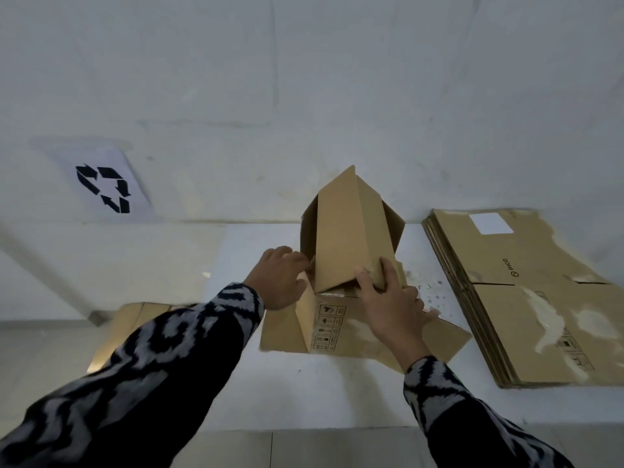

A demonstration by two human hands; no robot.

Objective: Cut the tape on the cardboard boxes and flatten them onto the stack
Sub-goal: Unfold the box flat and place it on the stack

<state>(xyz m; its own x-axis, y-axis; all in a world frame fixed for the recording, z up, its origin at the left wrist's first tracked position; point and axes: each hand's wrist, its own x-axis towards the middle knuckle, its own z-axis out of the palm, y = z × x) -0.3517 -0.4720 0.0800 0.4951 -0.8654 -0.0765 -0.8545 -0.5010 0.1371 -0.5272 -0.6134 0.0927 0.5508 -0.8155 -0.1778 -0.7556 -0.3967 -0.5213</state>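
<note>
From the head camera I look down on a white tabletop (337,393) set against a pale wall, and in the middle of it stands the cardboard box (351,231) I am working on — opened up, half collapsed, its upper panels rising in a peak toward the wall while its lower flaps splay flat on the table toward me. One near panel carries a column of printed handling symbols. My left hand (282,280) reaches in at the box's left side, fingers curled against the edge of a flap there; I cannot tell whether they actually pinch it. My right hand (391,298) grips the near lower corner of the raised panel, thumb on its front face and fingers wrapped over the edge. The two hands are apart, one on each side of the box. Both sleeves are black with a grey-white pattern. To the right, well clear of the box, lies the stack (526,298) of flattened cartons, its top sheet scuffed with torn pale patches and bearing a white label near the far edge. On the left — past the table's edge — another piece of cardboard (131,319) sits low, and a recycling sign (103,187) lies farther back.
</note>
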